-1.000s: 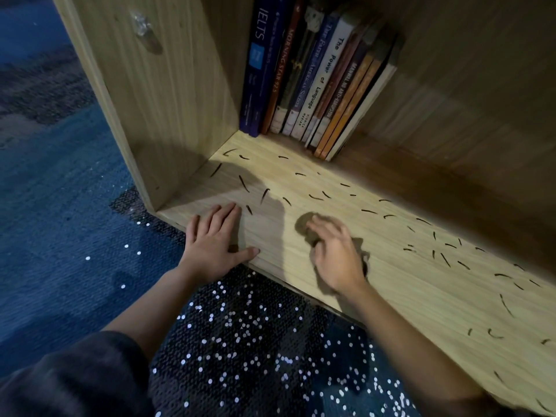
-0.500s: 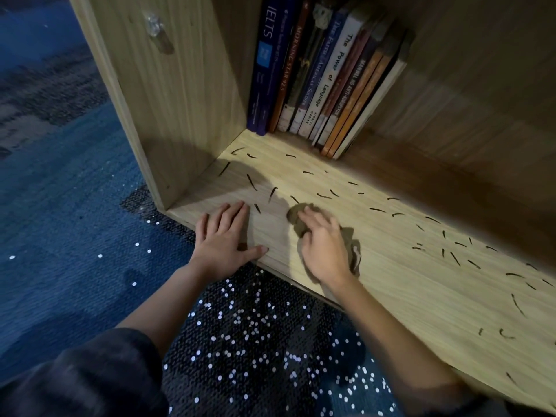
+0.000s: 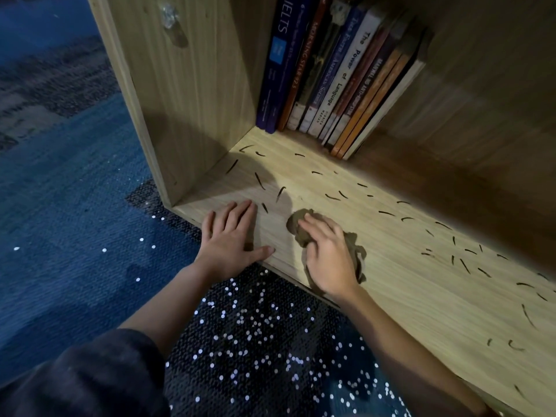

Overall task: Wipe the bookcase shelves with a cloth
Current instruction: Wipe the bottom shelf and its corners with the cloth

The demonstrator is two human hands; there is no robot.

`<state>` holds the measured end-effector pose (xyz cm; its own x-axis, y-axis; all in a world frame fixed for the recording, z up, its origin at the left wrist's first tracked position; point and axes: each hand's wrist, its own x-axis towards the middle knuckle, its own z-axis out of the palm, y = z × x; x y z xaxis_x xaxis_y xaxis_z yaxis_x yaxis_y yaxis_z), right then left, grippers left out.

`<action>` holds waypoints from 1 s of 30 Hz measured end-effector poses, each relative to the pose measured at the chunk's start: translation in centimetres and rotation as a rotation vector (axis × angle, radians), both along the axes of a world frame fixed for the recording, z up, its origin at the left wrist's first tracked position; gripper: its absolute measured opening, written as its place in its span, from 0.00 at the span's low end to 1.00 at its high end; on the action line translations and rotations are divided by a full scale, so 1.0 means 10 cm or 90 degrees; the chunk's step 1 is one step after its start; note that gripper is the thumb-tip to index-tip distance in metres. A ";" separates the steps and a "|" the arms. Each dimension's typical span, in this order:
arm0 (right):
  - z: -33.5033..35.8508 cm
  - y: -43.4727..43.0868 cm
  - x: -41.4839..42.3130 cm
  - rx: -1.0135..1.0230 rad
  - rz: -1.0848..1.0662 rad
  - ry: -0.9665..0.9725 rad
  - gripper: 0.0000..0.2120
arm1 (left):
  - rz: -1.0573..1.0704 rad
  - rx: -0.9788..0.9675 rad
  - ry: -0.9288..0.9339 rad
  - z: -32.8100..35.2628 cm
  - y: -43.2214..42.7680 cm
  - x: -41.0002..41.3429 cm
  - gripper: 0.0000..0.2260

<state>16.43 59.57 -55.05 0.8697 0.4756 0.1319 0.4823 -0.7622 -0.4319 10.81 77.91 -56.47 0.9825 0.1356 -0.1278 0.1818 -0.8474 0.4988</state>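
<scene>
**Cloth edges toward the shelf's left end, most marks still to go**

The bookcase (image 3: 192,94) stands on a blue carpet (image 3: 75,221), and its bottom shelf (image 3: 421,311) fills the right of the view. A row of books (image 3: 340,70) leans at the back left corner. Short dark marks (image 3: 334,196) are scattered along the shelf from that corner to its right end.

The left hand (image 3: 230,240) lies flat on the front edge near the left corner, with its fingers straight and slightly spread and its thumb out along the edge. It seems to be bracing.

The right hand (image 3: 329,260) presses the brown cloth (image 3: 301,224) onto the shelf just inside the front edge. Its fingers (image 3: 316,227) lie close together and gently curved over the bunched fabric. The cloth pokes out ahead of the fingertips and trails behind the palm.

Over the last second the right hand has slid the cloth leftward, narrowing the gap to the left hand. A mark that sat just beyond the cloth now looks faint or gone, though the shadow makes that uncertain.

My judgement is that wiping has only begun. The patch in front of the cloth is being worked, and nearly the whole scatter to the right and toward the books remains.
</scene>
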 end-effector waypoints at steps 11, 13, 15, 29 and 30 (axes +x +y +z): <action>-0.02 -0.08 -0.05 0.043 0.032 0.044 0.21 | -0.014 0.010 0.011 -0.02 -0.01 0.01 0.49; -0.01 -0.10 0.05 0.024 0.028 0.032 0.21 | -0.013 0.000 0.015 -0.02 0.01 0.02 0.46; 0.02 0.05 0.30 -0.011 -0.021 0.041 0.20 | -0.020 -0.004 0.028 0.01 0.00 0.03 0.42; 0.15 -0.02 0.10 -0.188 -0.027 0.115 0.25 | 0.054 0.026 0.031 0.16 0.32 -0.10 0.41; 0.15 0.12 0.06 -0.169 0.004 0.108 0.26 | 0.054 0.025 0.039 0.17 0.32 -0.11 0.42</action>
